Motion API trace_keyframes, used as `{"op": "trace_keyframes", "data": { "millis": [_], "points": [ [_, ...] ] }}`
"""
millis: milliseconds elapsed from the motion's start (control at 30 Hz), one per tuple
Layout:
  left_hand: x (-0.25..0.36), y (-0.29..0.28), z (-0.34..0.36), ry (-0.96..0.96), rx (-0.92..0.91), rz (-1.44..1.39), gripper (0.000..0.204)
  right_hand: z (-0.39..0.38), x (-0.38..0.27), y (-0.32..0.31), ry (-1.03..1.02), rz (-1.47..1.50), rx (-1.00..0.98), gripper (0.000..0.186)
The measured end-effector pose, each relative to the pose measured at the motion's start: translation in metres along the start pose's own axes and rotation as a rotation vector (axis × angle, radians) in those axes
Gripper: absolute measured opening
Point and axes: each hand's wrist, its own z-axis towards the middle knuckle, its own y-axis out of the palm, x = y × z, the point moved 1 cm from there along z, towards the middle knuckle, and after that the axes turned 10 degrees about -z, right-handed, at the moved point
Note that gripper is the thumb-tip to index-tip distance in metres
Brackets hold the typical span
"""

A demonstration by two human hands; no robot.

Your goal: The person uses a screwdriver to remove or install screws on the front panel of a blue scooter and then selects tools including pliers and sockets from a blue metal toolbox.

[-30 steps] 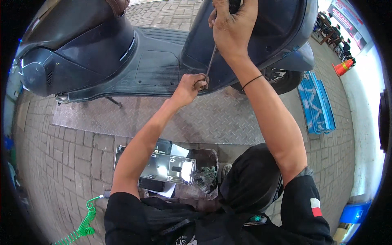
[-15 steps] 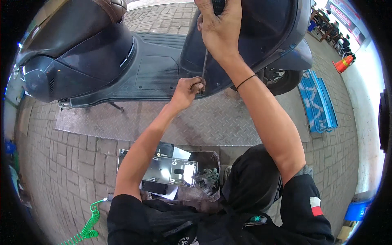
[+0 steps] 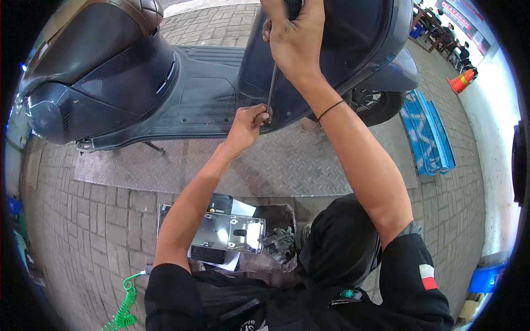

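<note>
A dark blue-grey scooter [image 3: 127, 83] stands across the upper part of the view. My right hand [image 3: 298, 41], raised at the top, is wrapped round the dark handle of a long screwdriver [image 3: 273, 85]. Its thin shaft runs down past the front leg shield [image 3: 331, 44] to the floorboard's right end. There my left hand [image 3: 251, 121] pinches the lower end of the shaft between closed fingers, against the scooter's lower edge. The screwdriver's tip is hidden by those fingers. Part of the handle is cut off by the frame's upper edge.
Below my left arm lies a tray [image 3: 287, 215] with a clear plastic-like panel [image 3: 221, 231], dark parts and a crumpled rag [image 3: 280, 243]. A blue metal toolbox [image 3: 428, 132] is at right, near an orange cone [image 3: 462, 81]. A green coiled hose [image 3: 124, 306] lies lower left. Several people sit far right.
The view has shifted slightly, so the scooter sits a little further left. Both hands keep their grip on the screwdriver, with barely any movement.
</note>
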Motion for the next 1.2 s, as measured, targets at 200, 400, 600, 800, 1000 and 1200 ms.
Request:
{"op": "trace_keyframes", "data": {
  "millis": [200, 400, 600, 800, 1000, 1200],
  "points": [
    [0.007, 0.004, 0.0, 0.005, 0.015, -0.031, 0.009, 0.003, 0.013, 0.001, -0.132, -0.104, 0.028, 0.037],
    [0.0, 0.007, 0.001, 0.019, 0.029, -0.046, 0.009, 0.004, 0.013, 0.003, -0.147, -0.115, 0.045, 0.038],
    [0.009, 0.005, 0.004, 0.006, 0.01, 0.018, 0.01, 0.003, 0.009, -0.002, -0.085, -0.103, 0.027, 0.039],
    [0.005, 0.0, 0.0, 0.032, 0.025, 0.02, 0.01, 0.0, -0.003, 0.003, -0.056, -0.096, 0.011, 0.037],
    [0.008, 0.007, 0.003, 0.038, 0.028, 0.026, 0.008, 0.0, -0.001, -0.003, -0.053, -0.095, 0.013, 0.033],
    [0.008, -0.001, 0.0, 0.022, 0.052, 0.064, 0.008, 0.011, -0.023, -0.002, -0.028, -0.278, -0.042, 0.021]
  ]
}}
